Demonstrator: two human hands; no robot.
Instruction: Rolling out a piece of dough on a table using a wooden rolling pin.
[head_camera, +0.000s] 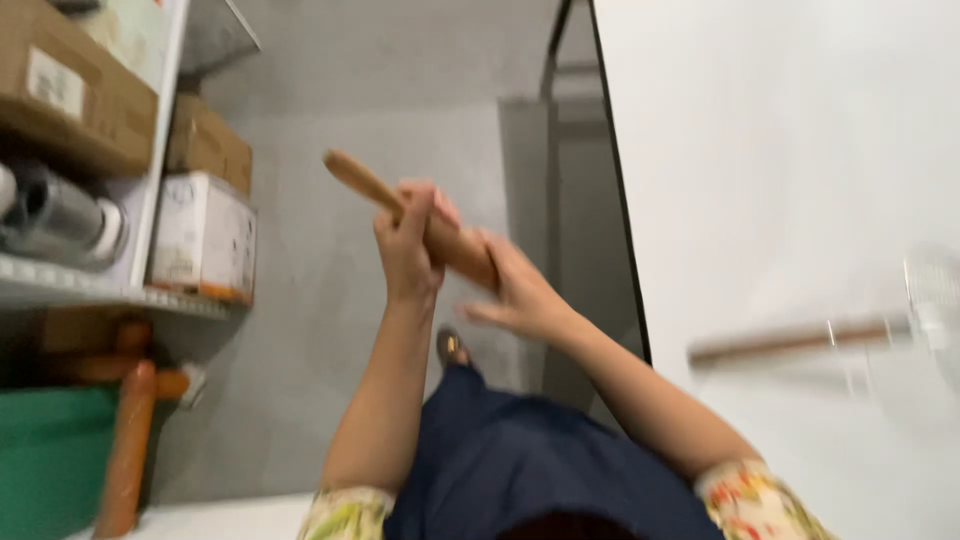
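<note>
Grey floor (330, 330) below, white tabletop (800, 150) filling the right of the frame, shelf (110, 290) with cardboard boxes (205, 235) at upper left. Frame centre: wooden rolling pin (420, 215), long axis running from upper left down to lower right. Left hand (408, 245) has fingers wrapped round its middle; right hand (515, 290) lies against the lower end, fingers spread and loose, probably not gripping given the blur. A second wooden stick (800, 342) lies on the tabletop at right.

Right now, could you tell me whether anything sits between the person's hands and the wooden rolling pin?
Nothing visible does: the left hand grips the wooden rolling pin, and the right hand rests against its lower end.
</note>
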